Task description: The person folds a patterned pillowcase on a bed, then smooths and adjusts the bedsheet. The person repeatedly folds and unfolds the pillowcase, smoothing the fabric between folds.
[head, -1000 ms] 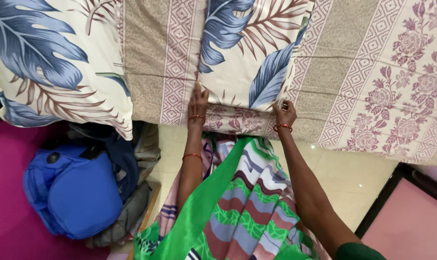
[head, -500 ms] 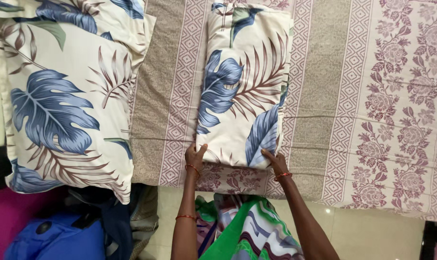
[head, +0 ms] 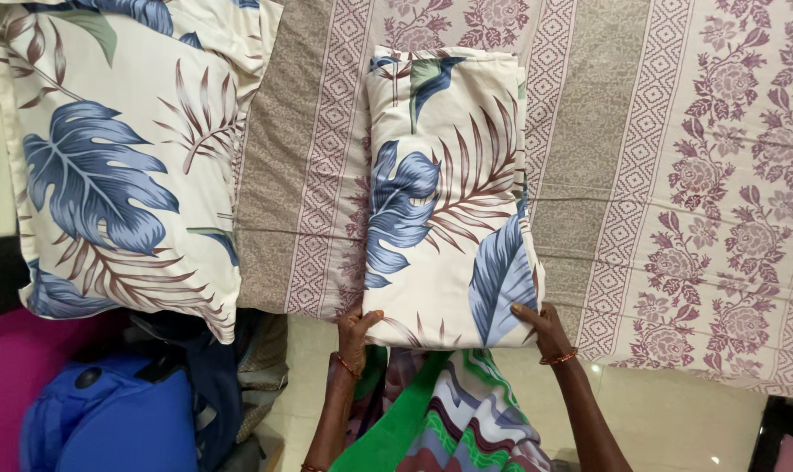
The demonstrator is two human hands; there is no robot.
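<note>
At the far left, a pillow [head: 117, 166] in a cream case printed with blue and brown leaves is lying on the bed, its lower edge hanging over a blue bag [head: 108, 419] that is sitting on the floor beside a strip of pink surface [head: 12, 367]. Under the pillow, a beige bedsheet [head: 658, 192] with maroon floral and geometric bands is stretching across the mattress to the right edge of the view.

Near the middle, a folded pillowcase [head: 449, 201] in the same leaf print is lying flat on the bedsheet, its long side running away from the person and its near end reaching the edge of the bed. The left hand [head: 357, 330] is gripping the near left corner of this folded cloth, thumb curling over the top. The right hand [head: 545, 328] is pressing on the near right corner, fingers spread flat on the fabric rather than closed around it; whether the thumb is tucking beneath cannot be told. Both wrists are wearing thin red bangles. Below the hands, the person's green and striped garment [head: 440, 419] is showing above the pale tiled floor [head: 676, 419].
</note>
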